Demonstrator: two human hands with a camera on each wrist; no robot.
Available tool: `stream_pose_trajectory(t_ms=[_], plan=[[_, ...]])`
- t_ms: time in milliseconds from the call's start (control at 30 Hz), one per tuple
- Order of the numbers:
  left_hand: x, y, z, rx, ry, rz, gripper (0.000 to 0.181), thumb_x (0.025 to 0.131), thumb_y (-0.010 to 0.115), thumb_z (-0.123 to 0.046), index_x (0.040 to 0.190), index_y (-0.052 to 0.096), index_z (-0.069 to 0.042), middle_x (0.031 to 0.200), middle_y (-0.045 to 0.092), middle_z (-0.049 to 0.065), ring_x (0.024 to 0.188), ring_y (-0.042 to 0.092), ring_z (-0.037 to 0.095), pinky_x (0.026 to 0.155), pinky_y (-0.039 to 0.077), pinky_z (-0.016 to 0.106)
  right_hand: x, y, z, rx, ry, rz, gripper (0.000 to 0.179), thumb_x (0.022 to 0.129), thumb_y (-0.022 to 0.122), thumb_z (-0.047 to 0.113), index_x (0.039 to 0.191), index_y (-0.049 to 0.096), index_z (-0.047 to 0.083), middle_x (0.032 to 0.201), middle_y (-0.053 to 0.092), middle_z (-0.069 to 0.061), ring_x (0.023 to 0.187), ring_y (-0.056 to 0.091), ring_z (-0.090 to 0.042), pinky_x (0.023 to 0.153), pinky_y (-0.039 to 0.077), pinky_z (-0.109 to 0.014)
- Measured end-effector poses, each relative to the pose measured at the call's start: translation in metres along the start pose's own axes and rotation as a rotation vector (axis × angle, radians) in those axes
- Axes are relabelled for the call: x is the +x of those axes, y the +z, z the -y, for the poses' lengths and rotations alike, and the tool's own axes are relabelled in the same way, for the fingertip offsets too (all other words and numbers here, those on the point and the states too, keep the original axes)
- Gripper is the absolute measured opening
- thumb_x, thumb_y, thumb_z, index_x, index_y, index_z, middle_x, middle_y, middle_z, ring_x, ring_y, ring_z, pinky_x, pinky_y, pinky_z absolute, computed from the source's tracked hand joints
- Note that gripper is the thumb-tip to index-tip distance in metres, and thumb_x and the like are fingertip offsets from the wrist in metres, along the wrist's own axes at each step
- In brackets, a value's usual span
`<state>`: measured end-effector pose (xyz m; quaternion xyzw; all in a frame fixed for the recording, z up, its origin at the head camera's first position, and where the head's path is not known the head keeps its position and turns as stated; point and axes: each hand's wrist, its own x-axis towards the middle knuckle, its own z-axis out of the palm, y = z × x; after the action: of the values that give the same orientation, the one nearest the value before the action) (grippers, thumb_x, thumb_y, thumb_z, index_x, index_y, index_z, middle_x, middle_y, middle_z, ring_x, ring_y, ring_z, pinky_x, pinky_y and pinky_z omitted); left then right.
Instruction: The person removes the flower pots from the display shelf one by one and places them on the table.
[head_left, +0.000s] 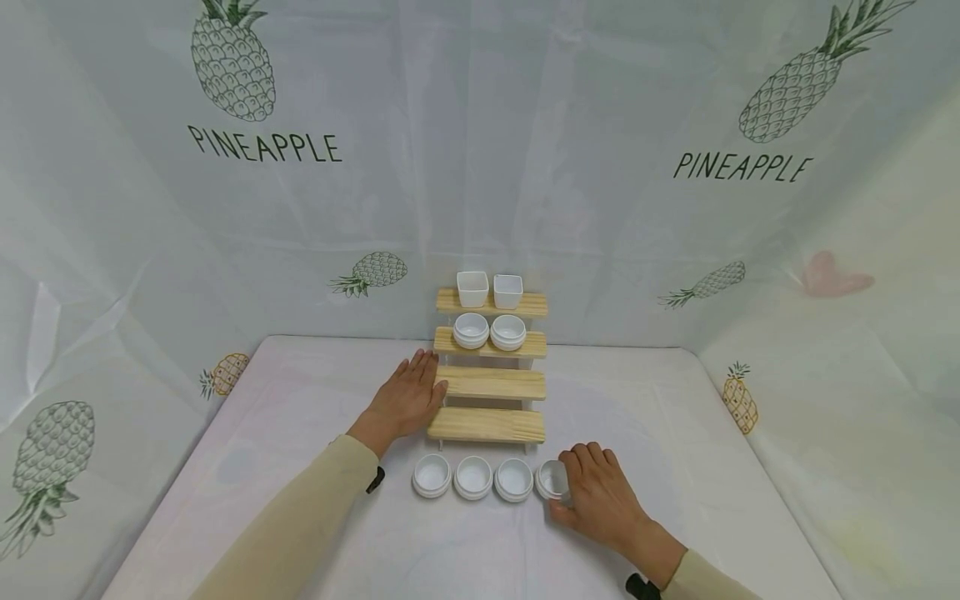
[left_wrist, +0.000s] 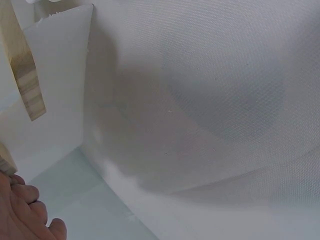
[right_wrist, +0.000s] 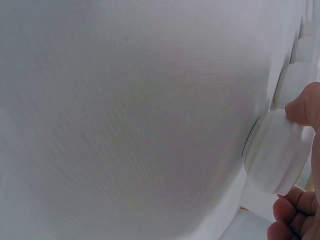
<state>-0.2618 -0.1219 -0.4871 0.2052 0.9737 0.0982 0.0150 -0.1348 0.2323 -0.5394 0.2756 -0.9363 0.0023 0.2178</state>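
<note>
A small round white bowl [head_left: 550,481] at the right end of the front row is held by my right hand [head_left: 600,496]. In the right wrist view the thumb and fingers are on opposite sides of this bowl [right_wrist: 277,152], whose base appears at the tablecloth. My left hand [head_left: 405,397] rests against the left side of a stepped wooden stand [head_left: 487,426], its fingers extended. Two square white bowls [head_left: 472,289] stand on the top step, with two round ones [head_left: 471,331] one step below. The two lower steps carry nothing.
Other round white bowls [head_left: 473,478] line up left of the held one, just in front of the stand. A white tablecloth [head_left: 637,417] covers the table. Behind rises a curtain [head_left: 525,167] printed with pineapples.
</note>
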Motion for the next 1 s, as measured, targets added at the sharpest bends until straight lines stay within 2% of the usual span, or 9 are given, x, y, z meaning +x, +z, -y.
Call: stream_pose_trajectory(t_ms=[233,367,667,833,1000], plan=[[-0.002,-0.002,-0.002,-0.003,-0.004,0.005,0.071,0.115,0.018,-0.045,0.167,0.016,0.003,0.174,0.02,0.021,0.164,0.013,0.034,0.134,0.016,0.051,0.002,-0.003,0.0,0.005,-0.003,0.003,0.06,0.076,0.083,0.053,0.108,0.064,0.006,0.097,0.059,-0.005,0.088,0.051,-0.024,0.075,0.039,-0.034],[-0.002,-0.002,-0.002,-0.003,-0.002,0.0,0.071,0.115,0.02,-0.045,0.167,0.018,0.004,0.174,0.021,0.022,0.164,0.015,0.036,0.134,0.017,0.052,0.014,-0.013,-0.003,0.011,-0.01,-0.037,0.064,0.076,0.084,0.054,0.11,0.066,0.004,0.098,0.06,-0.007,0.089,0.051,-0.025,0.075,0.041,-0.035],[-0.003,-0.004,-0.001,0.011,-0.001,0.008,0.072,0.115,0.017,-0.047,0.167,0.017,0.003,0.174,0.02,0.022,0.164,0.014,0.035,0.134,0.017,0.051,0.081,-0.046,-0.019,0.009,0.023,-0.16,0.065,0.082,0.085,0.048,0.116,0.067,-0.004,0.103,0.065,-0.017,0.091,0.056,-0.034,0.072,0.045,-0.042],[-0.003,-0.004,-0.001,0.002,0.007,0.005,0.072,0.115,0.017,-0.046,0.167,0.017,0.003,0.174,0.02,0.022,0.164,0.014,0.035,0.134,0.017,0.051,0.114,-0.052,-0.021,0.023,0.018,-0.229,0.062,0.085,0.082,0.045,0.117,0.064,-0.004,0.103,0.064,-0.019,0.091,0.056,-0.038,0.073,0.045,-0.046],[-0.003,-0.004,-0.001,0.005,0.011,0.005,0.072,0.115,0.016,-0.047,0.167,0.017,0.004,0.174,0.02,0.022,0.164,0.014,0.034,0.134,0.017,0.051,0.138,-0.053,-0.021,0.021,-0.011,-0.293,0.059,0.085,0.08,0.044,0.115,0.063,-0.005,0.1,0.063,-0.019,0.088,0.055,-0.038,0.07,0.044,-0.045]])
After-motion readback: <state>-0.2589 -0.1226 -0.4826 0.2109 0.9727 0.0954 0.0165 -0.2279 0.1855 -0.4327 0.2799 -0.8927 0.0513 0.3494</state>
